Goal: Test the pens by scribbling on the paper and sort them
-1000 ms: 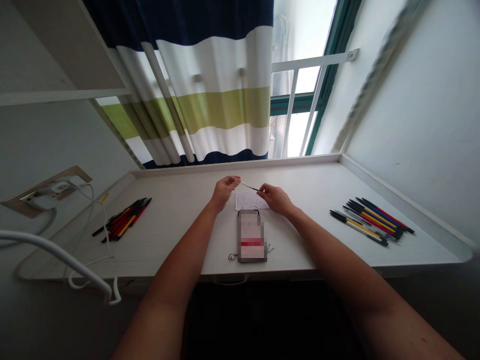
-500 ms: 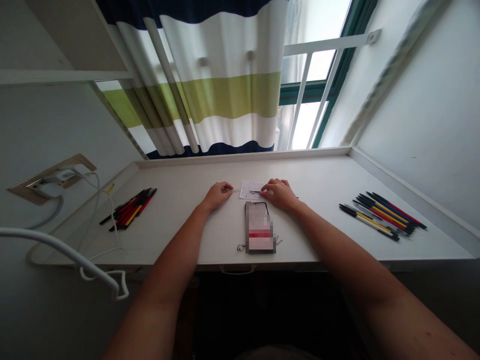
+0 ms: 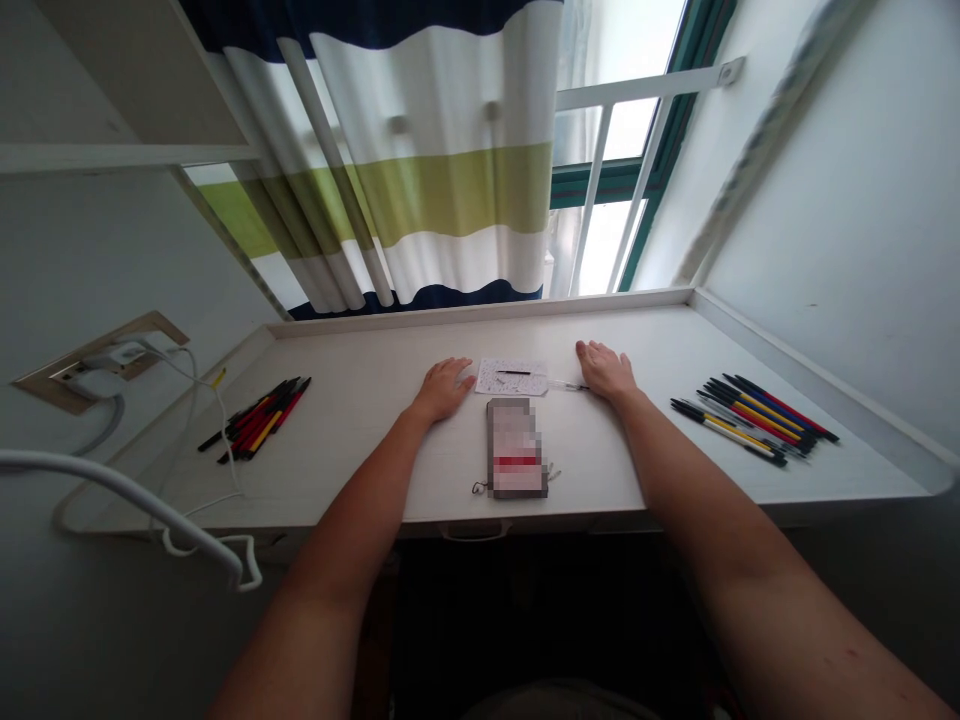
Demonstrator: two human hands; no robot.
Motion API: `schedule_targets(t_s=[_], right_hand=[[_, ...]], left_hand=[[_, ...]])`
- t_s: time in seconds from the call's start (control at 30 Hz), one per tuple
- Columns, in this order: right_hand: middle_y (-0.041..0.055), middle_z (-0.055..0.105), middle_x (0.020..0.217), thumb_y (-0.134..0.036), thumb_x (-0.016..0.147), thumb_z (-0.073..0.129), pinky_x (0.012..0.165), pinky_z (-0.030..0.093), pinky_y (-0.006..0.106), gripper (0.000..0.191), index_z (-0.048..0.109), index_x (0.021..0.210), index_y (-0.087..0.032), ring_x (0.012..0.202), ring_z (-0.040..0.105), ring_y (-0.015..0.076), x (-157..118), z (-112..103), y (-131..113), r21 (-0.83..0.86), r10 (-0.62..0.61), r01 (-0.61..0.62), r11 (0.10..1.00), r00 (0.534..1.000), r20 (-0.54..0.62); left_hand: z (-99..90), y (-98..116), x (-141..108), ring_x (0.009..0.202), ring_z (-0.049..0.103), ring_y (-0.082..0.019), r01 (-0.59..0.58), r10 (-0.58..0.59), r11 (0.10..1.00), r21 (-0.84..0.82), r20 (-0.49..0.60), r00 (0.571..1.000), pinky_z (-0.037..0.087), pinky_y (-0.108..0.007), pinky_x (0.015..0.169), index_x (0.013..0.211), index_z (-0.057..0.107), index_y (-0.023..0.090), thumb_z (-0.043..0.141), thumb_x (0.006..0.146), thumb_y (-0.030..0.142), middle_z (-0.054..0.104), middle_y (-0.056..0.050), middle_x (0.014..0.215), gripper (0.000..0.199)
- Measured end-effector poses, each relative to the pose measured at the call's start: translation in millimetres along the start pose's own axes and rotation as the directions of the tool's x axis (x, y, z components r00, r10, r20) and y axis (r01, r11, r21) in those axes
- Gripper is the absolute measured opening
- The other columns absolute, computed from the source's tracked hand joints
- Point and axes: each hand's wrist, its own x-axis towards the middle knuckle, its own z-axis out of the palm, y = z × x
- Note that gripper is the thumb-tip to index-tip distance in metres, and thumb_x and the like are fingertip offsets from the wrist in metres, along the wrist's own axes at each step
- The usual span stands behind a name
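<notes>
Far left: white plugs (image 3: 101,378) in a wall outlet, thin white cable (image 3: 220,410) hanging down in front of the tabletop (image 3: 349,400)'s left end. Next, a loose bundle (image 3: 253,425) of dark, red and yellow pen-like pieces, some overlapping, tips pointing mixed ways (too small to tell whole pens from caps or barrels).

Left hand (image 3: 445,388): palm down on the tabletop just beside the paper's left edge, fingers a little apart, nothing seen in them.

Middle: small sheet of paper (image 3: 532,384), densely marked, with a slim dark piece (image 3: 514,372) lying across it, plus a tiny pale bit I can't identify. Phone (image 3: 515,455) lies nearer the body, just below the sheet, screen blurred out. Right of the paper, a slim clear piece (image 3: 566,385) with a dark end runs toward the right hand; can't tell if they touch.

Right hand (image 3: 606,370): palm down, fingers spread, no grip visible.

Right: pens (image 3: 754,412) in a roughly parallel fan, black, yellow, red, blue and clear among them; they look whole to me.

Status, my read: right group laid out tidily, left bundle loose, middle pieces lying separate, not joined. Neither hand is working on them at this instant.
</notes>
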Motion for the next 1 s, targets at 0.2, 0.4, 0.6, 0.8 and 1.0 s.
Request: schedule_targets(t_s=[0.2, 0.4, 0.6, 0.8, 1.0], right_hand=[[0.0138, 0.035, 0.168, -0.061, 0.104, 0.006, 0.128, 0.012, 0.06, 0.078, 0.043, 0.159, -0.02, 0.158, 0.026, 0.0278, -2, -2, -4, 0.012, 0.013, -0.013, 1.0, 0.999, 0.033], [0.0117, 0.04, 0.166, -0.06, 0.105, 0.01, 0.127, 0.015, 0.061, 0.073, 0.05, 0.154, -0.024, 0.156, 0.03, 0.0281, 2, 2, 1, 0.004, -0.001, 0.001, 1.0, 1.0, 0.01], [0.012, 0.06, 0.15, -0.048, 0.105, 0.036, 0.123, 0.021, 0.065, 0.047, 0.071, 0.128, -0.026, 0.144, 0.048, 0.0309, 6, 3, -1, 0.011, -0.057, 0.058, 0.998, 0.991, -0.124], [0.0093, 0.069, 0.136, -0.032, 0.1, 0.055, 0.125, 0.015, 0.06, 0.027, 0.078, 0.112, -0.024, 0.137, 0.054, 0.0281, -7, 13, -51, -0.079, -0.44, 0.434, 0.897, 0.895, -0.076], [0.0112, 0.074, 0.12, -0.022, 0.097, 0.057, 0.123, 0.019, 0.058, 0.021, 0.078, 0.096, -0.022, 0.124, 0.059, 0.03, -14, 17, -69, -0.166, -0.429, 0.432, 0.886, 0.902, 0.055]], left_hand=[[1.1, -4, 1, 0.147, 0.044, -0.03, -0.011, 0.007, 0.997, 0.078, 0.051, 0.999, 0.027, -0.05, 0.125, 0.136, 0.066, 0.019, 0.043, 0.101, 0.041, 0.058, -0.014, 0.152, 0.047], [-4.2, 5, 1, 0.148, 0.043, -0.025, -0.028, -0.008, 0.959, 0.282, 0.125, 0.992, 0.029, -0.043, 0.126, 0.144, 0.06, 0.019, 0.034, 0.106, 0.04, 0.054, -0.008, 0.157, 0.05], [-8.6, 16, 2, 0.142, 0.048, -0.027, -0.042, 0.01, 0.934, 0.354, 0.093, 0.996, 0.035, -0.048, 0.122, 0.136, 0.066, 0.022, 0.037, 0.106, 0.037, 0.059, -0.009, 0.151, 0.044], [-1.2, 36, 20, 0.131, 0.053, -0.027, -0.235, 0.238, 0.922, 0.309, 0.026, 0.971, 0.04, -0.048, 0.113, 0.12, 0.075, 0.027, 0.053, 0.102, 0.03, 0.069, -0.006, 0.135, 0.029], [13.5, 45, 30, 0.127, 0.05, -0.029, -0.336, 0.316, 0.888, 0.315, 0.115, 0.942, 0.04, -0.049, 0.108, 0.107, 0.081, 0.028, 0.061, 0.099, 0.033, 0.07, -0.006, 0.129, 0.022]])
